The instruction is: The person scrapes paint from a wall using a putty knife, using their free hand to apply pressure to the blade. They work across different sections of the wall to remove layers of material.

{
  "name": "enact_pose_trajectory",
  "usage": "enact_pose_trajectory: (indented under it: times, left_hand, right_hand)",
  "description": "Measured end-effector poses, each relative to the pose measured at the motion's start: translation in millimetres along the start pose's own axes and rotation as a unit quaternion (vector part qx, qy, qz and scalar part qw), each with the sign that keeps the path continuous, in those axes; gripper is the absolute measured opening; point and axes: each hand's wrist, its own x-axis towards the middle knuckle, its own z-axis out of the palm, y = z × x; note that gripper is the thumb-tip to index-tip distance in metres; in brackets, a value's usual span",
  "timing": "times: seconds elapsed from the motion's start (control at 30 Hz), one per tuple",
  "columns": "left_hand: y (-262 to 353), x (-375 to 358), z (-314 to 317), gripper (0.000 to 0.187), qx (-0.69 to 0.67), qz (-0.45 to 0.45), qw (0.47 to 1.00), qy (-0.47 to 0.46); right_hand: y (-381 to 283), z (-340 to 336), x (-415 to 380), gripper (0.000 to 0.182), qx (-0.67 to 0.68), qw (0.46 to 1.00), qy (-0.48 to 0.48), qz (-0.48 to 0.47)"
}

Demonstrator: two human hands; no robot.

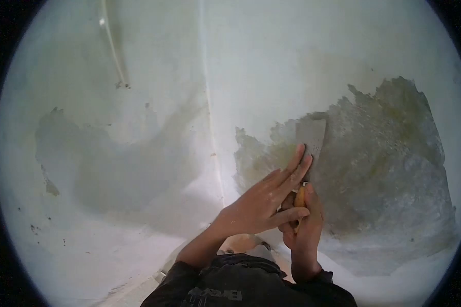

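Note:
A scraper with a flat grey blade (316, 134) and a yellowish handle lies against the right wall, its blade tip at the upper edge of a rough grey patch (379, 158). My right hand (310, 220) is wrapped round the handle. My left hand (271, 197) reaches across from the left, with two fingertips pressed on the lower part of the blade and its thumb across the handle. The patch, where the pale coating is off, spreads on both sides of the blade.
A vertical wall corner (213, 153) runs left of my hands. On the left wall (87, 66) are a grey patch (54, 187), a shadow and a thin cable (110, 43). My feet and a dark shirt (241, 281) show at the bottom.

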Motion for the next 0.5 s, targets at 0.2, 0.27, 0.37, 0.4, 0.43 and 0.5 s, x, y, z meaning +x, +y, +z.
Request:
enact_pose_trajectory:
  times: [0.2, 0.27, 0.37, 0.4, 0.43, 0.5]
  left_hand:
    - [18.2, 27.6, -5.3, 0.102, 0.043, 0.018, 0.999, -0.009]
    - [21.0, 34.7, -3.8, 0.106, 0.096, 0.042, 0.994, -0.005]
    - [28.4, 39.8, -0.9, 0.108, 0.138, 0.038, 0.990, -0.009]
    - [30.7, 41.7, -0.6, 0.108, 0.136, 0.040, 0.990, -0.012]
    - [32.9, 42.7, -1.0, 0.110, 0.121, 0.029, 0.992, -0.006]
    - [34.3, 43.1, -1.7, 0.111, 0.102, 0.017, 0.995, -0.002]
  right_hand:
    - [-7.4, -13.2, 7.1, 0.037, -0.172, 0.977, -0.037, -0.123]
    - [-20.9, 0.7, 6.2, 0.040, 0.056, 0.996, 0.019, -0.059]
    - [-9.4, -31.6, 8.7, 0.040, -0.202, 0.966, -0.056, -0.149]
    - [-10.0, -34.4, 9.9, 0.040, -0.202, 0.966, -0.051, -0.150]
    - [-10.7, -36.1, 10.8, 0.042, -0.370, 0.888, -0.046, -0.270]
    - [-9.1, -34.9, 9.9, 0.047, -0.523, 0.766, -0.037, -0.373]
